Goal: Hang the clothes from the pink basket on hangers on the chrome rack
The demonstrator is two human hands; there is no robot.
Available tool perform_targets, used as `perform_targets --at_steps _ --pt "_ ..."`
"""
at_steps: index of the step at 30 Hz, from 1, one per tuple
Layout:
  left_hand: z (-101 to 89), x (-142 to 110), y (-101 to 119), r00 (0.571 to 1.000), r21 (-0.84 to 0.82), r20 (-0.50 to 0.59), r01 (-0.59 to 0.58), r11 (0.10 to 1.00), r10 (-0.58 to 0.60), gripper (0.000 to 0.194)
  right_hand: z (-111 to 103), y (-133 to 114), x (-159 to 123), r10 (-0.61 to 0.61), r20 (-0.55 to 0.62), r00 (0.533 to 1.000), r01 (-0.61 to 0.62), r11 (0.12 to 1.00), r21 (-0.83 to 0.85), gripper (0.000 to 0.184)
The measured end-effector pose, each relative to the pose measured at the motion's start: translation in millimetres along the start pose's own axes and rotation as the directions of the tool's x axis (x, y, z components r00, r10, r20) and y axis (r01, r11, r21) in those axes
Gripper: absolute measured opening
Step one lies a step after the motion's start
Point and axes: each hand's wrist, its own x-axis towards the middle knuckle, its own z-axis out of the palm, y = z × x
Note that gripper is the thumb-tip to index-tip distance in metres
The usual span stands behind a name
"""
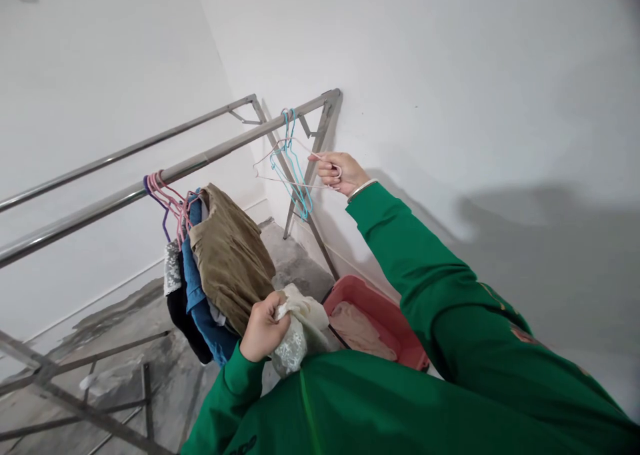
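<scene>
Hands are raised before a steel drying rack (321, 135), whose front rail (225, 150) runs up toward 1 o'clock. Clothes (230, 255) hang from it at 8 o'clock, and a red plastic basket (370, 322) sits at 5 o'clock. Left hand (263, 328) is closed around a crumpled cream lace cloth (300, 328) at 7 o'clock. Right hand (337, 174) is pinching a pale pink hanger (270, 180) at 1 o'clock, just beside a blue hanger (295, 175).
</scene>
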Motion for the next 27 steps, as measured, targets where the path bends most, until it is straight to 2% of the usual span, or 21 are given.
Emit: perform_targets --at_steps 6,8,10,12,13,14,15,16,17,18,19,20,21,22,24,25,27 --pt "5.8 0 -1 0.999 -0.024 0.022 0.043 0.999 -0.043 0.010 4 14 -9 0.027 0.016 0.999 -0.027 0.999 -0.042 0.014" --pt "7.6 2 2 0.998 -0.024 0.032 0.047 0.999 -0.046 0.009 8 25 -11 0.024 -0.028 0.999 -0.027 0.996 -0.084 0.011" --pt "8.8 4 5 0.998 -0.022 0.040 0.050 0.999 -0.049 0.009 11 35 -15 0.000 -0.120 0.993 -0.020 0.987 -0.162 0.013" --pt "9.3 6 6 0.998 -0.023 0.041 0.045 0.999 -0.044 0.010 10 44 -24 -0.148 -0.263 0.953 0.059 0.945 -0.320 0.021" --pt "9.4 7 7 0.998 -0.030 0.039 0.042 0.999 -0.041 0.010 8 48 -32 -0.264 -0.313 0.912 0.116 0.900 -0.420 0.027" --pt "9.5 8 7 0.999 -0.041 0.034 0.042 0.998 -0.040 0.010 6 53 -44 -0.379 -0.326 0.866 0.172 0.838 -0.517 0.034" --pt "9.7 9 6 0.999 -0.054 0.022 0.044 0.998 -0.043 0.011 3 59 -59 -0.458 -0.291 0.840 0.215 0.774 -0.595 0.043" --pt "10.1 10 7 0.999 -0.067 0.005 0.050 0.997 -0.049 0.011 1 67 -76 -0.473 -0.208 0.856 0.245 0.726 -0.643 0.053" --pt "11.0 11 7 0.998 -0.082 -0.019 0.056 0.995 -0.057 0.011 -1 77 -96 -0.419 -0.090 0.903 0.261 0.705 -0.660 0.066" --pt "12.6 13 9 0.997 -0.099 -0.048 0.060 0.993 -0.065 0.011 -1 90 -117 -0.308 0.037 0.951 0.256 0.711 -0.655 0.079" --pt "15.0 15 10 0.995 -0.118 -0.078 0.058 0.991 -0.068 0.010 1 106 -138 -0.163 0.156 0.974 0.225 0.733 -0.642 0.090" --pt "18.2 17 13 0.992 -0.137 -0.105 0.050 0.989 -0.065 0.010 4 123 -158 -0.016 0.246 0.969 0.171 0.763 -0.624 0.095" --pt "22.2 20 15 0.991 -0.158 -0.121 0.039 0.987 -0.058 0.010 7 141 -175 0.113 0.302 0.947 0.096 0.795 -0.599 0.093" --pt "26.8 24 17 0.992 -0.177 -0.118 0.030 0.984 -0.052 0.011 10 158 -191 0.219 0.320 0.922 0.002 0.822 -0.569 0.083" --pt "36.2 31 21 0.998 -0.204 -0.052 0.024 0.979 -0.035 0.012 12 185 -212 0.366 0.262 0.893 -0.198 0.842 -0.501 0.054" --pt "40.2 34 22 1.000 -0.205 0.004 0.020 0.978 -0.019 0.012 9 193 -218 0.395 0.186 0.900 -0.276 0.844 -0.460 0.045" --pt "45.6 38 21 0.993 -0.184 0.110 -0.015 0.983 0.036 0.013 -5 193 -225 0.347 -0.047 0.937 -0.336 0.854 -0.396 0.035"
